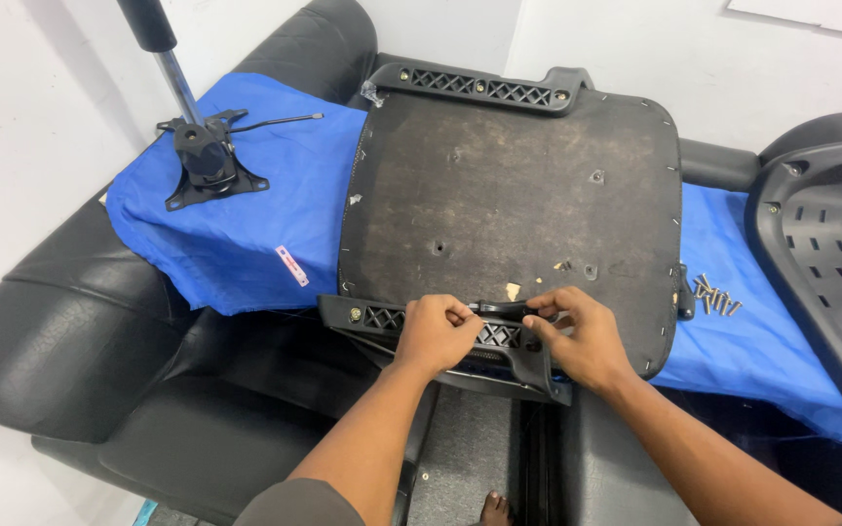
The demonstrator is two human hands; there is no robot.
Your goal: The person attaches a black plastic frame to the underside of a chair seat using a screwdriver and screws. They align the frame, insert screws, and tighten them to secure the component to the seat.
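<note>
An upturned office-chair seat base, dark board with stapled edges, lies on a blue cloth over a black sofa. A black plastic armrest bracket with a lattice pattern runs along its near edge, and a matching one along the far edge. My left hand and my right hand both pinch a small black part at the middle of the near bracket. Whether a screw sits under my fingers is hidden.
A chair tilt mechanism with a gas-lift cylinder stands on the cloth at the left. Several loose screws lie on the cloth to the right, beside a black perforated chair back. The sofa seat drops away at the left.
</note>
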